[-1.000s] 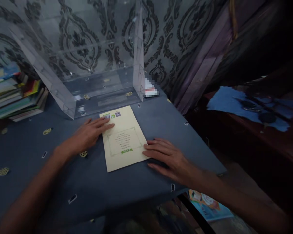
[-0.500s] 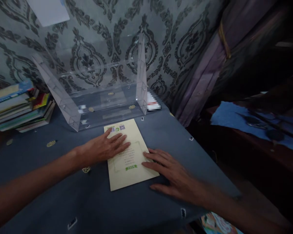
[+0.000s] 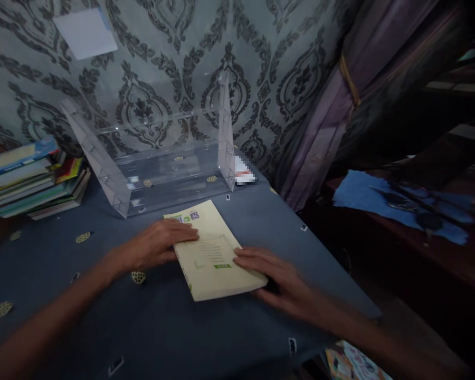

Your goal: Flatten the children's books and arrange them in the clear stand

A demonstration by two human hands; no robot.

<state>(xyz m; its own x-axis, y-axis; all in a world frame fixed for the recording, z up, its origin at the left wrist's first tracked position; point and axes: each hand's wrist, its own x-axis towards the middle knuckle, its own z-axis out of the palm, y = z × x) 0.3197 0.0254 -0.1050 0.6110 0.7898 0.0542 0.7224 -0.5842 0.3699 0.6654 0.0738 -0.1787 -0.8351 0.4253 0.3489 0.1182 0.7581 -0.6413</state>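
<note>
A pale yellow book (image 3: 211, 277) lies with its printed cover up, showing a QR code at the far end and a green label lower down. Its near edge and spine side now show, and it looks slightly tilted. My left hand (image 3: 154, 244) grips the left edge, fingers over the cover and thumb down by the side. On the right edge, my right hand (image 3: 281, 277) has its fingers on top and its thumb low at the near corner, partly beneath the book. Behind the book stands a clear plastic rack (image 3: 114, 179) with tiered sides.
A stack of books (image 3: 31, 179) sits at the left. The blue tablecloth (image 3: 154, 332) covers the table, whose edge runs diagonally at the right. Beyond it lie a blue cloth (image 3: 356, 198) and a tied curtain (image 3: 316, 137). White paper (image 3: 86, 32) hangs on the wall.
The hands went from lying flat on the cover to gripping the book's two sides. The book has turned and tilted a little, with its near edge raised. The camera view shifted slightly.
</note>
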